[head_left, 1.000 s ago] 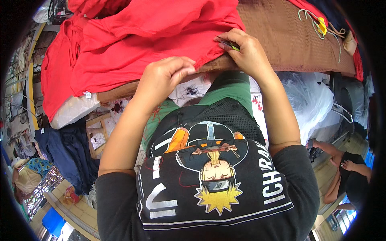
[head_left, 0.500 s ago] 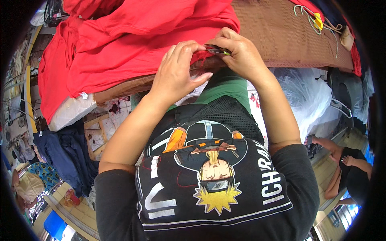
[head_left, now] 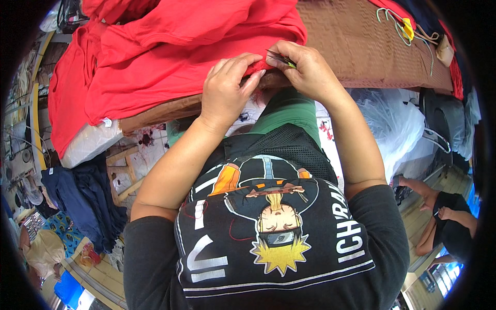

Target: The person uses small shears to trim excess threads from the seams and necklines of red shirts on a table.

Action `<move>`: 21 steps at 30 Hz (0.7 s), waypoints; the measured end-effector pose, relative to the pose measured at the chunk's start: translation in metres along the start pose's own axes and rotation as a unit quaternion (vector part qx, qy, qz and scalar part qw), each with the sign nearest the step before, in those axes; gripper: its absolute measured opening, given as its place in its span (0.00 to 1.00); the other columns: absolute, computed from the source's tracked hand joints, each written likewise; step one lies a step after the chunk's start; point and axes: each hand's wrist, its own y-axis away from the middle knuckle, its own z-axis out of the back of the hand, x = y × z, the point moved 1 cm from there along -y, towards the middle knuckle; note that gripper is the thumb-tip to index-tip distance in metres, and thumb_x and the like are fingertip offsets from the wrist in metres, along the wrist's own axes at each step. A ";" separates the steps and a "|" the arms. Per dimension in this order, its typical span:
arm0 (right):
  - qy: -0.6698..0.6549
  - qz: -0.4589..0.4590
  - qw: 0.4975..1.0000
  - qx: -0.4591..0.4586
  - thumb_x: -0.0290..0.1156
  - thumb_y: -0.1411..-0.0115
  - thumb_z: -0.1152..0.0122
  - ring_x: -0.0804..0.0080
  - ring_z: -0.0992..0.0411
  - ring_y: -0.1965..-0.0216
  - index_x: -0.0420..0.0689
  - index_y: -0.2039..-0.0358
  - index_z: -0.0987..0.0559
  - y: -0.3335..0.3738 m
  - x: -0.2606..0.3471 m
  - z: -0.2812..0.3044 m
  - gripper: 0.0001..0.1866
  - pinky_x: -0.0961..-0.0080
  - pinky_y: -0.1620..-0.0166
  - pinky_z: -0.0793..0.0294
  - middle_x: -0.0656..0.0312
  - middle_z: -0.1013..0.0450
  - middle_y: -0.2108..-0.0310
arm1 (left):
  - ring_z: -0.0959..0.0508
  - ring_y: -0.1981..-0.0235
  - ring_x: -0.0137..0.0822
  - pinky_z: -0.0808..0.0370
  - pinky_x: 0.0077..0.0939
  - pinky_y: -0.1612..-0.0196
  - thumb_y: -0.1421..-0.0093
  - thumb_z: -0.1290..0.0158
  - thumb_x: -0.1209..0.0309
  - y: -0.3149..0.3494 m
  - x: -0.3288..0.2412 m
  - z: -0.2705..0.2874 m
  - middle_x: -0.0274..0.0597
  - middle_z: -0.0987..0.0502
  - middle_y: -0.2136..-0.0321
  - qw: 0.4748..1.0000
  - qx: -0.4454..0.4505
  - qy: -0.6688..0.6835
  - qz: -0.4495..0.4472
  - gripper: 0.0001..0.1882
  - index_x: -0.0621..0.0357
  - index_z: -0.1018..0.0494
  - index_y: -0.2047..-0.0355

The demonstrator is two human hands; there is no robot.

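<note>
A red garment (head_left: pixel 155 67) lies spread over the far left of the table and down over its near edge. At that edge my left hand (head_left: pixel 225 90) is closed, its thumb and fingers pinching a bunched bit of the red fabric. Just to the right, my right hand (head_left: pixel 310 70) grips small thread snips (head_left: pixel 279 58) with dark blades and a yellow-green part. The blade tips point up and left, close to the pinched fabric. My right fingers hide most of the snips' handle.
Brown patterned cloth (head_left: pixel 361 51) covers the table. Cords with a yellow piece (head_left: pixel 408 28) lie far right. Below the table edge are a clear plastic bag (head_left: pixel 387 124) on the right and navy clothing (head_left: pixel 85 201) on the left. Another person (head_left: pixel 454 219) sits at lower right.
My left thumb has come up to the fingers, closing on the red fabric. The snips have turned, with their tips now higher and clear of the fabric edge.
</note>
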 end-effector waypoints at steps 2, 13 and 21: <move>0.009 -0.005 1.000 0.000 0.21 0.50 0.43 0.46 0.27 0.65 0.39 0.65 0.24 0.001 0.002 0.001 0.10 0.61 0.63 0.28 0.47 0.26 0.70 | 0.22 0.65 0.40 0.27 0.31 0.57 0.49 0.37 0.71 -0.001 0.001 0.001 0.36 0.20 0.65 1.000 -0.013 0.012 -0.008 0.10 0.55 0.20 0.64; 0.185 0.002 0.981 0.049 0.25 0.50 0.43 0.46 0.26 0.65 0.42 0.66 0.27 0.002 0.023 0.010 0.09 0.55 0.64 0.28 0.49 0.25 0.70 | 0.23 0.65 0.37 0.27 0.29 0.62 0.51 0.38 0.71 -0.012 -0.006 0.006 0.34 0.20 0.65 0.996 0.032 -0.059 -0.055 0.07 0.52 0.19 0.69; 0.149 -0.004 0.988 0.041 0.34 0.45 0.38 0.49 0.25 0.63 0.41 0.61 0.26 -0.014 0.019 0.028 0.14 0.59 0.62 0.26 0.50 0.24 0.67 | 0.19 0.72 0.43 0.24 0.30 0.67 0.41 0.44 0.67 -0.026 -0.002 0.013 0.46 0.20 0.73 0.988 0.131 0.065 0.054 0.08 0.59 0.21 0.66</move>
